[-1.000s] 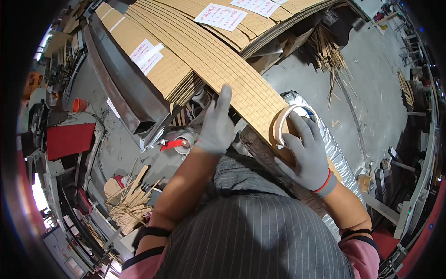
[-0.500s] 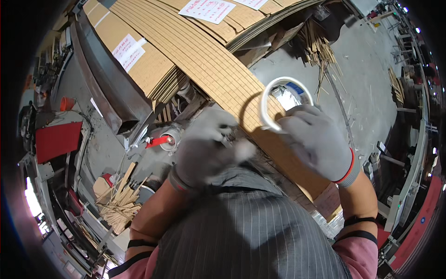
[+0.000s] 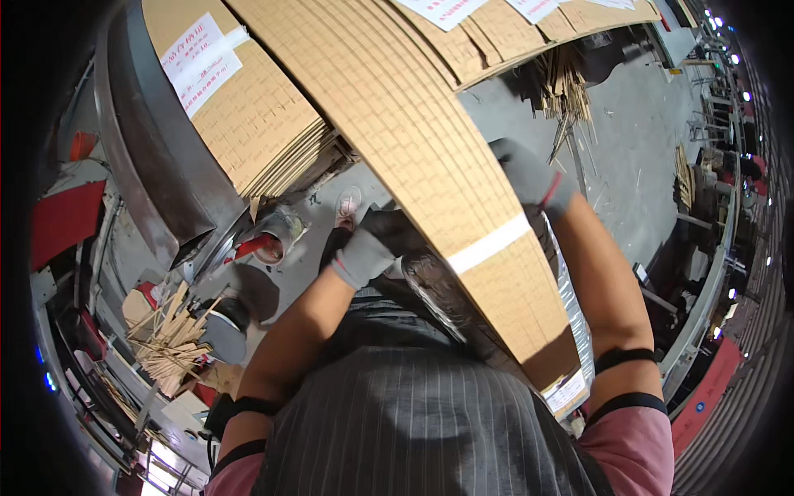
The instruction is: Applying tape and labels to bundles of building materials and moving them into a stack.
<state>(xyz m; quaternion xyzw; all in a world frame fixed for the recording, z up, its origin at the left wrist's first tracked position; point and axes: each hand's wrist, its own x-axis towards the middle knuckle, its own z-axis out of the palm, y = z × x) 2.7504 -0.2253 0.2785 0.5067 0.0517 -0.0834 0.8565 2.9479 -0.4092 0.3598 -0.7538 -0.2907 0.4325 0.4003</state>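
A long stack of thin tan strips, which look like cardboard, runs from the far left toward my right side. Across it lies a white tape band. Wearing a grey glove, my left hand reaches in low at the stack's left edge, its fingers in shadow and partly under the strips. My right hand, gloved too, is at the opposite edge, bent down beside the strips. Its fingertips are mostly hidden, so what either hand holds cannot be made out. The tape roll is not visible.
Another tan stack bearing a printed paper sits at left, beside a dark metal trough. More labelled stacks lie at the far side. Loose wooden sticks are heaped at lower left, near a metal cylinder with a red part.
My right hand, which held up a white tape roll, has dropped to the stack's right edge. My left hand has gone low at the left edge. A white band now shows across the strips.
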